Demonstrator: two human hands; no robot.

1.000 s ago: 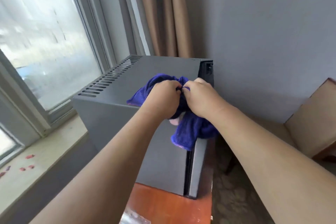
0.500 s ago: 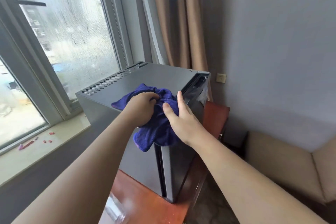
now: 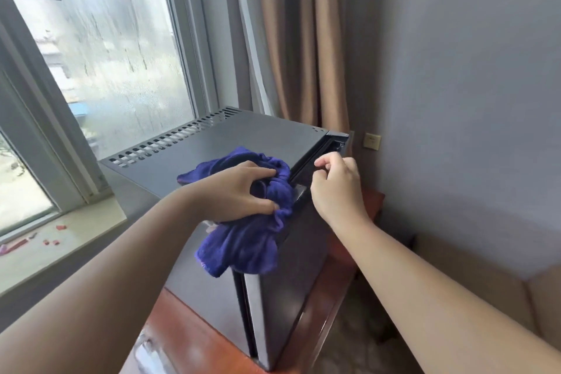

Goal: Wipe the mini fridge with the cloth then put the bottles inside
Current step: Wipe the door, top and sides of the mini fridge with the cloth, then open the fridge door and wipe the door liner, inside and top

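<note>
The wiping step is in hand. The mini fridge (image 3: 249,133) stands on a reddish wooden desk (image 3: 194,334) beside the window, its vented top facing up and its door (image 3: 291,288) on the right side, apparently closed. The left hand (image 3: 236,191) grips a bunched blue cloth (image 3: 243,249) at the near right corner of the fridge top, with the loose end hanging down over the near side wall. The right hand (image 3: 334,188) hovers just right of the cloth at the top edge of the door, its fingers curled with nothing visible in them. Whether they touch the recess (image 3: 334,146) along that edge I cannot tell.

No bottle shows clearly. A blurred clear object (image 3: 145,349) lies on the desk at the near edge, too vague to name.

Most of the task looks undone. The next move probably calls for dragging the cloth across the top with firm, flat pressure, or hooking the recess to swing the door open.
</note>
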